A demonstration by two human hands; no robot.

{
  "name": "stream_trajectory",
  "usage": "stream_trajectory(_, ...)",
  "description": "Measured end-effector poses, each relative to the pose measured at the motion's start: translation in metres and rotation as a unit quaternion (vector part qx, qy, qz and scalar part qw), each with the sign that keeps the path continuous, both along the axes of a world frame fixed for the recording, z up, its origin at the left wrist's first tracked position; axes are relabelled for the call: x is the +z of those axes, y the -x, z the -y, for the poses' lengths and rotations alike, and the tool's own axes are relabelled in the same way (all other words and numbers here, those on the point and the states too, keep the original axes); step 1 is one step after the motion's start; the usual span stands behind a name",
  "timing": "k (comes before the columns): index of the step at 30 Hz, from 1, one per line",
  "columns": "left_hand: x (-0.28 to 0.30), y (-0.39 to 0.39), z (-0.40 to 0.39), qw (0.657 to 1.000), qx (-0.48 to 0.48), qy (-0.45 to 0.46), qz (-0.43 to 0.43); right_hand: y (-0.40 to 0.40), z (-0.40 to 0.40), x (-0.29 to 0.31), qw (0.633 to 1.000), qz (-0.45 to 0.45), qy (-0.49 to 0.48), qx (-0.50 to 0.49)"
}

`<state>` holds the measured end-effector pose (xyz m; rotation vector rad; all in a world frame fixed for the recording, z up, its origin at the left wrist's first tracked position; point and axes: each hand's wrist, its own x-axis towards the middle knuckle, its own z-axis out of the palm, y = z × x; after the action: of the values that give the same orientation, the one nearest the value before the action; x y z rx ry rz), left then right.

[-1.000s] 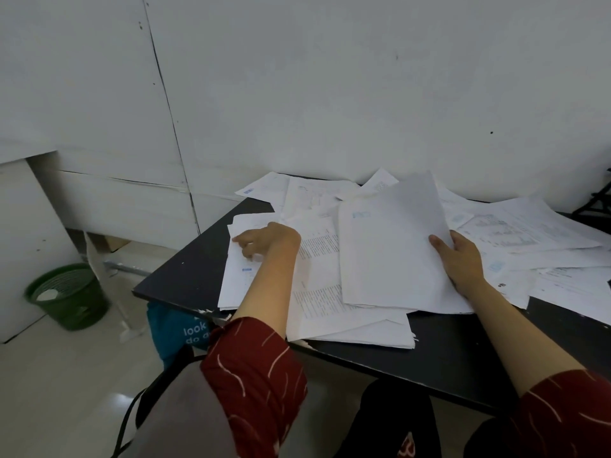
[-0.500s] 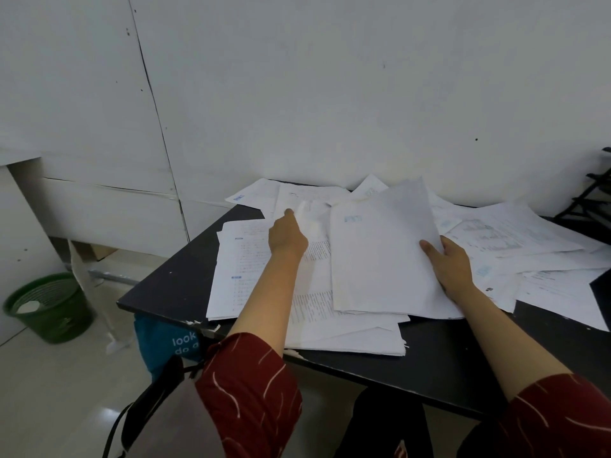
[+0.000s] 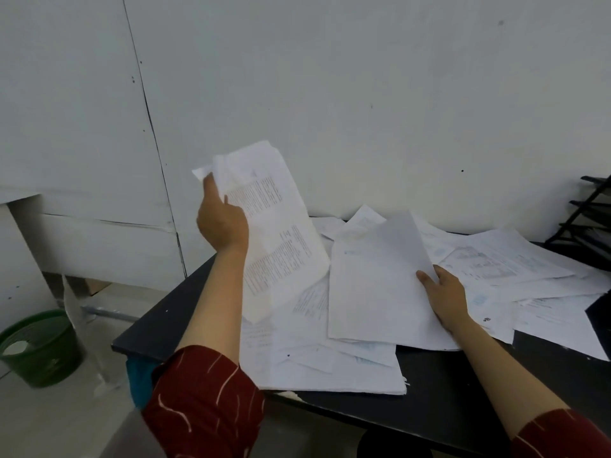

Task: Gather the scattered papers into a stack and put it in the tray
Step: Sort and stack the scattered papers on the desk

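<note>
White printed papers (image 3: 502,262) lie scattered over a black table (image 3: 439,388). My left hand (image 3: 221,223) grips a few printed sheets (image 3: 281,233) by their top corner and holds them up above the table's left end. My right hand (image 3: 446,299) holds the right edge of a blank-faced stack (image 3: 377,282), thumb on top, tilted up off the pile. More sheets (image 3: 330,361) lie flat under it near the front edge. A black wire tray rack (image 3: 588,226) stands at the far right, partly cut off by the frame.
A white wall rises right behind the table. On the floor to the left stands a green bin (image 3: 39,345). A teal bag (image 3: 139,378) sits under the table's left corner. White panels and a cabinet are on the left.
My left hand has taken hold of several sheets from the table's left side and lifted them up into the air. My right hand has stayed on the blank-faced stack.
</note>
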<state>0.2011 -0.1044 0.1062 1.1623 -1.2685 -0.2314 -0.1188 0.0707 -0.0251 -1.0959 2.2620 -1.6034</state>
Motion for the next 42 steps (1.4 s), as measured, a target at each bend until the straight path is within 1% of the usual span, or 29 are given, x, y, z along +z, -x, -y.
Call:
stream_trajectory(2,0.015,-0.005,0.0,0.999,0.021,0.027,-0.042,0.001,0.002,0.0,1.0,0.006,-0.018,-0.008)
stream_trajectory(4,0.03,-0.007,-0.002,0.995,0.02,0.042,-0.092,0.001,0.003,0.001,1.0,0.012,-0.019,-0.015)
stream_trajectory(7,0.045,-0.001,-0.002,0.99,-0.033,0.01,-0.137,0.001,0.004,0.004,0.999,0.016,-0.021,-0.026)
stream_trajectory(9,0.042,0.008,0.003,0.988,-0.085,-0.029,-0.128,-0.001,0.003,0.007,0.999,0.01,-0.03,-0.023)
stream_trajectory(12,0.019,0.034,0.006,0.979,-0.172,-0.088,-0.069,0.0,0.0,0.011,0.999,0.013,-0.046,0.008)
stream_trajectory(14,-0.003,0.059,-0.001,0.964,-0.235,-0.121,-0.029,0.0,-0.004,0.016,0.997,0.037,-0.054,0.043)
stream_trajectory(16,-0.028,0.083,-0.013,0.947,-0.281,-0.158,-0.003,0.002,-0.005,0.024,0.992,0.093,-0.063,0.055)
stream_trajectory(17,-0.04,0.094,-0.018,0.937,-0.299,-0.181,0.0,0.003,-0.005,0.027,0.986,0.143,-0.057,0.056)
stream_trajectory(19,-0.065,0.11,-0.025,0.915,-0.329,-0.235,-0.003,0.005,-0.008,0.034,0.958,0.272,-0.036,0.082)
stream_trajectory(20,-0.075,0.118,-0.027,0.903,-0.342,-0.26,-0.004,0.01,-0.01,0.036,0.944,0.314,-0.026,0.101)
stream_trajectory(21,-0.085,0.124,-0.028,0.892,-0.353,-0.281,0.001,0.012,-0.013,0.039,0.937,0.33,-0.025,0.112)
stream_trajectory(23,-0.099,0.132,-0.031,0.878,-0.366,-0.308,0.031,0.014,-0.015,0.04,0.939,0.308,-0.04,0.145)
stream_trajectory(24,-0.103,0.137,-0.034,0.874,-0.369,-0.311,0.051,0.014,-0.014,0.042,0.947,0.274,-0.056,0.16)
stream_trajectory(25,-0.104,0.14,-0.036,0.875,-0.363,-0.309,0.079,0.013,-0.014,0.041,0.96,0.219,-0.08,0.158)
stream_trajectory(27,-0.105,0.144,-0.035,0.887,-0.328,-0.287,0.151,0.019,-0.011,0.033,0.968,0.129,-0.131,0.169)
stream_trajectory(28,-0.103,0.145,-0.032,0.896,-0.308,-0.275,0.164,0.021,-0.011,0.03,0.97,0.115,-0.132,0.166)
stream_trajectory(29,-0.099,0.145,-0.031,0.901,-0.3,-0.273,0.151,0.023,-0.011,0.029,0.973,0.117,-0.111,0.162)
stream_trajectory(30,-0.094,0.146,-0.029,0.903,-0.312,-0.275,0.11,0.024,-0.013,0.031,0.977,0.122,-0.086,0.153)
stream_trajectory(31,-0.088,0.145,-0.029,0.896,-0.342,-0.279,0.044,0.021,-0.015,0.037,0.98,0.121,-0.062,0.148)
stream_trajectory(33,-0.072,0.144,-0.031,0.865,-0.409,-0.276,-0.09,0.02,-0.018,0.049,0.984,0.112,-0.011,0.14)
stream_trajectory(34,-0.063,0.145,-0.035,0.848,-0.437,-0.27,-0.128,0.021,-0.019,0.056,0.983,0.118,0.016,0.141)
stream_trajectory(35,-0.051,0.146,-0.039,0.837,-0.461,-0.259,-0.141,0.02,-0.021,0.065,0.979,0.128,0.05,0.152)
stream_trajectory(37,-0.027,0.151,-0.051,0.828,-0.498,-0.212,-0.146,0.019,-0.027,0.085,0.971,0.132,0.119,0.163)
stream_trajectory(40,0.01,0.158,-0.068,0.83,-0.521,-0.13,-0.147,0.021,-0.034,0.118,0.962,0.109,0.188,0.165)
stream_trajectory(42,0.028,0.161,-0.073,0.831,-0.528,-0.101,-0.144,0.026,-0.039,0.135,0.96,0.104,0.208,0.157)
